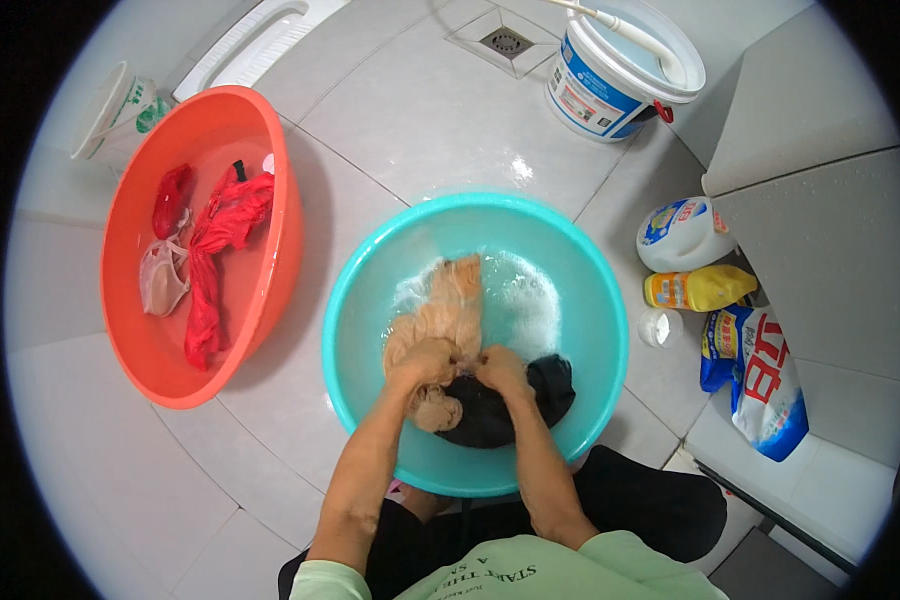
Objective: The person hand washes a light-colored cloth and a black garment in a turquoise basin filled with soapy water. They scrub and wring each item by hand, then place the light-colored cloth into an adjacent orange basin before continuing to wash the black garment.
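Note:
A round turquoise plastic basin (596, 300) with soapy water stands on the floor before me. In it my left hand (429, 364) and my right hand (501, 370) are close together, both closed on a wet tan garment (450, 300). The cloth spreads away from my hands towards the basin's far side, and a bunched part lies under my left wrist. A black cloth (480, 416) sits in the near part of the basin, beneath and beside my right hand. White suds (529, 300) float to the right of the tan garment.
An orange basin (270, 300) holding red garments (210, 255) and a pale bra (163, 277) stands left. A white bucket (607, 82) with a long-handled brush is far right, near a floor drain (506, 43). Detergent bottles (686, 234) and a detergent bag (769, 382) lie along the right wall.

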`<move>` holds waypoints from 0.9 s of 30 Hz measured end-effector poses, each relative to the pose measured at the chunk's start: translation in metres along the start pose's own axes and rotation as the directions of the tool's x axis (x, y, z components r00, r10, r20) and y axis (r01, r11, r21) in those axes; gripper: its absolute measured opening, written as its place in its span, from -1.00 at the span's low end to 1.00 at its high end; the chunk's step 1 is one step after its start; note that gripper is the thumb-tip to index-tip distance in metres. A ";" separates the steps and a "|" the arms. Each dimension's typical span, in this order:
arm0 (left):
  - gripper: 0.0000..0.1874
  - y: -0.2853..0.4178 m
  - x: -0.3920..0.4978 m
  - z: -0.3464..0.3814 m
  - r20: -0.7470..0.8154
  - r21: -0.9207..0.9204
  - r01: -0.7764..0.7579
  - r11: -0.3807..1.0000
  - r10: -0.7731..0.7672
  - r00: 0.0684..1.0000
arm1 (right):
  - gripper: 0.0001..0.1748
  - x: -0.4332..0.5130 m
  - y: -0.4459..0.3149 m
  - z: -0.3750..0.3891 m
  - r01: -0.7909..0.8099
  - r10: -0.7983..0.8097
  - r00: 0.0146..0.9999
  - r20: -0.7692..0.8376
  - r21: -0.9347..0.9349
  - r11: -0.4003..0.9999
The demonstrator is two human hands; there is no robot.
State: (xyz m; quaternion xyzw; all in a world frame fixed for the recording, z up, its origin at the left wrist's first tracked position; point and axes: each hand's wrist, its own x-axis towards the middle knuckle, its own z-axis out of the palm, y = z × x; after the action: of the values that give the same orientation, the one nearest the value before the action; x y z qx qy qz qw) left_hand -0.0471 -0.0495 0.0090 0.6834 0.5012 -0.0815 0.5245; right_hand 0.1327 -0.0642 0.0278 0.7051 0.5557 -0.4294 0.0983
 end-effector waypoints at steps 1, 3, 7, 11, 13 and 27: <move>-0.73 -0.008 -0.006 -0.007 0.048 -0.008 -0.120 0.993 0.120 0.992 | -0.66 0.002 0.001 -0.004 -0.012 0.012 1.000 -0.005 0.026 1.000; -0.71 -0.019 -0.008 -0.025 -0.107 -0.266 -0.023 0.964 -0.006 0.994 | -0.60 0.016 -0.005 -0.011 -0.011 0.081 0.949 -0.304 0.225 0.974; -0.63 -0.013 0.019 -0.040 -0.495 -0.554 0.149 0.819 -0.468 0.732 | -0.60 0.055 -0.042 -0.014 0.223 -0.105 0.819 -0.563 0.143 0.964; -0.64 -0.001 0.039 -0.026 -0.591 -0.538 -0.013 0.843 -0.366 0.719 | -0.61 0.061 -0.042 -0.018 0.424 -0.312 0.884 -0.347 0.317 0.848; -0.88 -0.003 0.035 -0.023 -0.404 -0.781 -0.022 0.624 -0.478 0.780 | -0.57 0.053 -0.023 -0.022 0.321 -0.204 0.946 -0.250 0.662 0.678; -0.44 0.008 0.032 0.013 0.028 -0.451 0.291 0.844 -0.312 0.950 | -0.65 0.050 0.013 -0.005 0.183 0.303 0.905 -0.300 0.915 0.359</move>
State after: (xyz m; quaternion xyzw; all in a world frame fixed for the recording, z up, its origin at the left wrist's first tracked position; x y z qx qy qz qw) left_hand -0.0202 -0.0399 -0.0120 0.4579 0.6193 -0.0290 0.6371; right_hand 0.1467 -0.0308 -0.0097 0.7299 0.1944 -0.5003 -0.4233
